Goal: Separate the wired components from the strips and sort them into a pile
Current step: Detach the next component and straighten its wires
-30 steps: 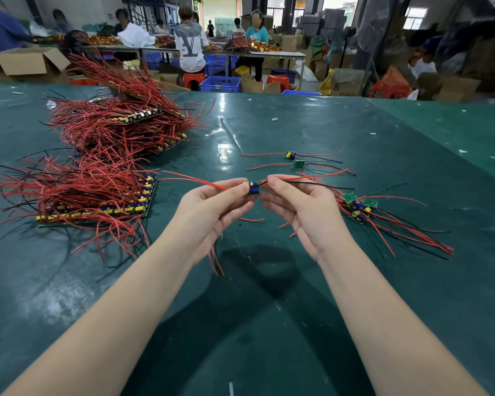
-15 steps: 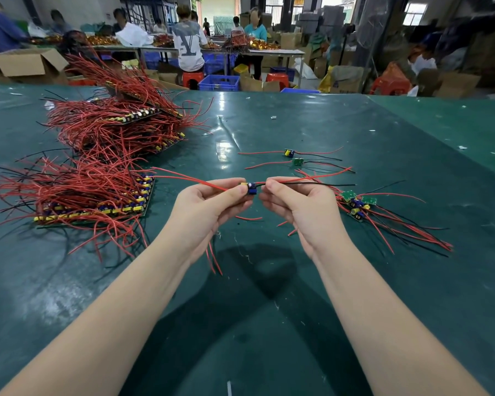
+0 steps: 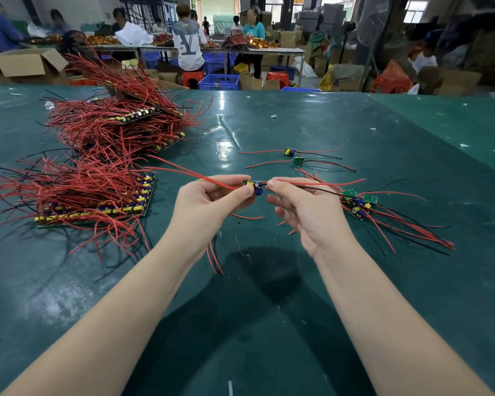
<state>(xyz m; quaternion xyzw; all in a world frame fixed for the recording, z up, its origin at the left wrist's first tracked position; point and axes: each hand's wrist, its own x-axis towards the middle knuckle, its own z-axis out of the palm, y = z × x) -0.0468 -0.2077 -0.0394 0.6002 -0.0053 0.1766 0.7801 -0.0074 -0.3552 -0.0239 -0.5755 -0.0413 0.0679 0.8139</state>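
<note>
Glossy dark-green table cover [image 3: 297,132], smooth, sheened with window glare, scuffed pale in patches. Red wires [image 3: 97,132] in shiny plastic insulation, a few black. Small green circuit boards [image 3: 298,160], matt, with glossy yellow and blue parts. Brown cardboard box [image 3: 26,62], matt and creased. Blue plastic crate [image 3: 219,82], ribbed, slightly glossy.

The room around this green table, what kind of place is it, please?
Most likely an electronics assembly workshop. Stacked strips of wired components lie on the green table, other people work at a long bench behind, and cardboard boxes and blue crates stand on the floor.
</note>
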